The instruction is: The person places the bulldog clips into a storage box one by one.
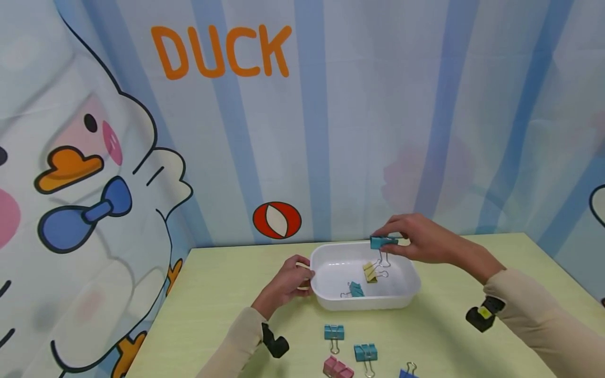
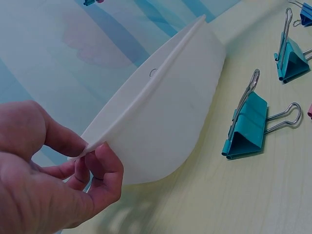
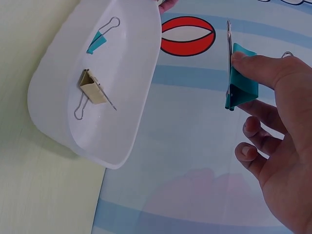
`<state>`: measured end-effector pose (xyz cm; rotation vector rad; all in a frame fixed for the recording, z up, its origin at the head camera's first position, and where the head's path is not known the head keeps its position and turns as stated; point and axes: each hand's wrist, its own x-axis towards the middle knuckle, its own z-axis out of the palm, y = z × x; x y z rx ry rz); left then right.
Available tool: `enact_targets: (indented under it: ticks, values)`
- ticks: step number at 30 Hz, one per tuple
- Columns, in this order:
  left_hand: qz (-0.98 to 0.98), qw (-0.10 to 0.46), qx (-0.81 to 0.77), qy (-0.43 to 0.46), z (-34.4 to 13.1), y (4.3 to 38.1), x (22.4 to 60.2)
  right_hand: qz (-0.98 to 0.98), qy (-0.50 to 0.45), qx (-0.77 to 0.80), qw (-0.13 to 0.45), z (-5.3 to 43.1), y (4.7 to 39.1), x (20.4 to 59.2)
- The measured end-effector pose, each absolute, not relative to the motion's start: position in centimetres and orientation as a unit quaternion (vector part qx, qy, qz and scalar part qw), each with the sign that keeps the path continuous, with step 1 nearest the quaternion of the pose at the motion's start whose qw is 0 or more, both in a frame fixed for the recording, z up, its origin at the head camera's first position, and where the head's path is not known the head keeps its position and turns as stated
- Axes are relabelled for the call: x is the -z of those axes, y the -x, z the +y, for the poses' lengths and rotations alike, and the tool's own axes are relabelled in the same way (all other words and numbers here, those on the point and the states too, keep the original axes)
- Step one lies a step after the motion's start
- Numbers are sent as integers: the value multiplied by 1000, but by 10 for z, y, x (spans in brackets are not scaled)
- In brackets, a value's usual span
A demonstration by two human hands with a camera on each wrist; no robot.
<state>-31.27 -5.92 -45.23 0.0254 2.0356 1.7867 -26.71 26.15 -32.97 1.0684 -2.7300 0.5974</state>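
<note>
In the head view my right hand (image 1: 427,239) pinches a teal binder clip (image 1: 383,242) above the right part of a white plastic tray (image 1: 364,303). The right wrist view shows thumb and fingers on the body of that clip, its wire handles sticking out. My left hand (image 2: 63,170) pinches the tray's left rim between thumb and fingers. Inside the tray lie a yellow binder clip (image 3: 92,87) and a second teal clip (image 1: 356,289), set apart from each other.
On the pale yellow table (image 1: 236,283), in front of the tray, lie two teal binder clips (image 1: 334,332), a pink one (image 1: 337,367) and a blue one (image 1: 407,374), the last cut off by the frame's edge. A printed curtain (image 1: 359,131) hangs behind the table.
</note>
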Motion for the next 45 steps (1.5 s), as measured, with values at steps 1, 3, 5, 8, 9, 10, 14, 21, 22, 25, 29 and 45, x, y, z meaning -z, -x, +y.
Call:
enact_targets:
  ticks: [1,3,5,8,9,10,14,21,22,25,29,45]
  values:
    - [734,215,-645,-9,-59,313,453,-910,-357,-199,76,262,268,330]
    - [733,215,-645,-10,-59,313,453,-909,-357,-200,78,263,269,331]
    - [732,214,-647,-13,-59,313,454,-908,-358,-199,81,263,270,332]
    - [730,215,-648,-12,-59,313,454,-909,-357,-200,84,264,271,333]
    - [730,215,-649,-12,-59,314,454,-910,-354,-199,83,264,271,333]
    - [730,214,-649,-11,-59,314,454,-911,-351,-199,81,264,272,333]
    - [730,214,-649,-10,-59,313,454,-927,-319,-187,65,263,270,334]
    - [731,215,-648,-7,-59,314,453,-941,-277,-191,35,262,266,336]
    - [731,215,-647,-7,-59,314,453,-940,-277,-194,34,263,265,336]
    - [733,214,-646,-6,-59,313,453,-936,-285,-204,31,264,261,338]
    - [732,213,-647,-8,-59,313,452,-931,-293,-218,22,267,254,343]
    - [729,212,-651,-16,-58,312,454,-905,-339,-250,-67,263,199,398]
